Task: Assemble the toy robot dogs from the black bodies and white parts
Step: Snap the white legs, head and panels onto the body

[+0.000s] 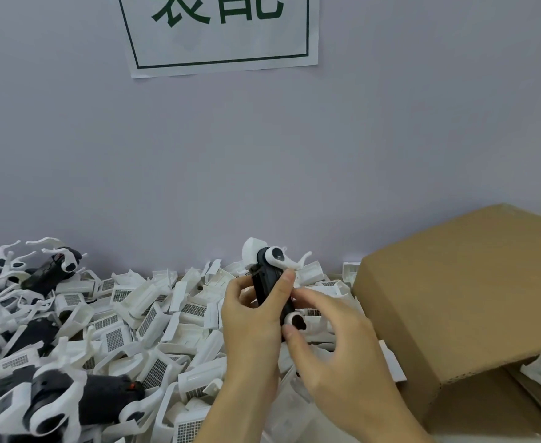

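The left hand (251, 318) grips a black body (270, 292) upright above the heap of white parts (154, 318), fingers curled round its middle, while the right hand (333, 340) pinches a white leg (297, 322) against the body's lower end, thumb underneath and forefinger on top. Another white leg (282, 259) already sits at the body's upper end. The likely slip from here is the leg going on askew: if its round hub is not square to the socket, a hard push could bend the thin limb or let it spring out and drop into the heap, where it would be hard to pick out among so many like it. Left of the body lie finished dogs (55, 401), black and white together. Right of the body stands a cardboard box (460, 302), its flap open at the near side. The bench itself is hidden under the parts. Behind the body rises a pale wall (262, 155) with a paper sign (221, 30) in green print.
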Motion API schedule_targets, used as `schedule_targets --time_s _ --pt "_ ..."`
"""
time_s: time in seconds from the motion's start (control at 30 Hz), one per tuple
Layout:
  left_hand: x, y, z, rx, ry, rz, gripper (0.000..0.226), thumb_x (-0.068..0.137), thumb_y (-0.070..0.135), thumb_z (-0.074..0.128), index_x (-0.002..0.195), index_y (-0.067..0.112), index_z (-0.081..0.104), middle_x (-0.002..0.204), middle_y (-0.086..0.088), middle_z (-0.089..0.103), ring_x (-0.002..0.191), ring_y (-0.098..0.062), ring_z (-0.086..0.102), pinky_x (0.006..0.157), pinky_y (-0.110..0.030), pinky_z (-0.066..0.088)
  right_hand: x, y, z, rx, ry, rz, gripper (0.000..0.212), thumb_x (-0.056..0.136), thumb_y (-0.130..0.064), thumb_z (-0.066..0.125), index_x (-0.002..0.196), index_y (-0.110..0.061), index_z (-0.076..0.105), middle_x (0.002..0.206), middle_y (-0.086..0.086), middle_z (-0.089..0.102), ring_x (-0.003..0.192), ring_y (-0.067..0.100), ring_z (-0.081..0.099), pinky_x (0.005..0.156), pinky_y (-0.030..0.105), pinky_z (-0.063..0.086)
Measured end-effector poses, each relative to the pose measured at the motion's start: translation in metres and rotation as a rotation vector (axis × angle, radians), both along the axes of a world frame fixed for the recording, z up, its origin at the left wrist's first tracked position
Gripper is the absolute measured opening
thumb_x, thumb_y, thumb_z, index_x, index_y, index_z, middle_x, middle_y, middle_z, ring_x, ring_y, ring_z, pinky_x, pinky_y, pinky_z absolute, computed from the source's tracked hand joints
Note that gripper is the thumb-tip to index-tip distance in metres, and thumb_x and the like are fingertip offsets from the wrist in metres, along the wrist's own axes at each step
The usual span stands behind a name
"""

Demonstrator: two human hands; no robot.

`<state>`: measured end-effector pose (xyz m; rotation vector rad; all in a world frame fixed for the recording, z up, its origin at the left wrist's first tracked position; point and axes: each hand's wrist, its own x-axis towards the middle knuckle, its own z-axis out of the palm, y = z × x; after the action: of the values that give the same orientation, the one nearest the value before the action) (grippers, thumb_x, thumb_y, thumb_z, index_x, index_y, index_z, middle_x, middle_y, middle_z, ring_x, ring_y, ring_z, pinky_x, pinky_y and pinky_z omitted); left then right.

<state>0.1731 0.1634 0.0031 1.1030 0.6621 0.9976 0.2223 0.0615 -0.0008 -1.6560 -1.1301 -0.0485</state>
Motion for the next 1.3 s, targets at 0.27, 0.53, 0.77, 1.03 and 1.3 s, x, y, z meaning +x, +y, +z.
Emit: schedule_targets --time_s 0.27,0.53,0.77,1.03,1.3 --pt "0.001 -0.004 0.004 -0.095 -0.106 -0.098 0.027 0.094 0.036 0.067 0.104 0.011 0.07 0.101 -0.019 0.071 0.088 -0.029 0.067 0.082 -0.048 0.054 0.005 0.003 -0.004 0.087 0.074 -0.116 0.021 0.093 -0.038 0.066 0.113 -0.046 0.065 0.105 -0.024 0.068 0.113 -0.002 0.057 0.093 0.024 0.047" --pt "0.001 -0.008 0.008 -0.01 -0.191 -0.162 0.054 0.072 0.037 0.078 0.113 0.002 0.069 0.097 -0.015 0.077 0.094 -0.03 0.075 0.084 -0.044 0.059 0.011 0.0 0.003 0.344 0.71 0.08 0.024 0.098 -0.017 0.057 0.098 -0.028 0.078 0.099 -0.008 0.078 0.093 0.006 0.073 0.074 0.024 0.054" --pt "-0.001 -0.007 0.006 -0.02 -0.098 -0.397 0.05 0.076 0.059 0.064 0.092 0.016 0.082 0.103 -0.015 0.078 0.09 -0.026 0.077 0.065 -0.027 0.06 0.016 -0.002 0.0 0.205 0.916 0.195 0.025 0.089 -0.035 0.059 0.104 -0.031 0.078 0.104 0.001 0.078 0.092 0.013 0.073 0.08 0.034 0.05" --pt "0.0 0.001 0.002 -0.045 -0.048 -0.226 0.032 0.089 0.048 0.062 0.079 0.025 0.083 0.097 -0.014 0.079 0.084 -0.028 0.076 0.074 -0.038 0.06 0.032 -0.01 -0.006 0.036 0.523 -0.12 0.02 0.101 -0.025 0.058 0.095 -0.032 0.075 0.086 -0.014 0.076 0.088 0.0 0.069 0.071 0.017 0.051" --pt "-0.001 0.003 0.002 -0.085 -0.029 -0.179 0.034 0.096 0.042 0.061 0.101 0.012 0.076 0.092 -0.013 0.079 0.078 -0.023 0.074 0.071 -0.036 0.056 0.037 -0.026 -0.006 -0.837 -0.293 -0.288 0.017 0.09 -0.026 0.059 0.098 -0.029 0.045 0.106 -0.006 0.049 0.106 0.02 0.041 0.08 0.031 0.036"
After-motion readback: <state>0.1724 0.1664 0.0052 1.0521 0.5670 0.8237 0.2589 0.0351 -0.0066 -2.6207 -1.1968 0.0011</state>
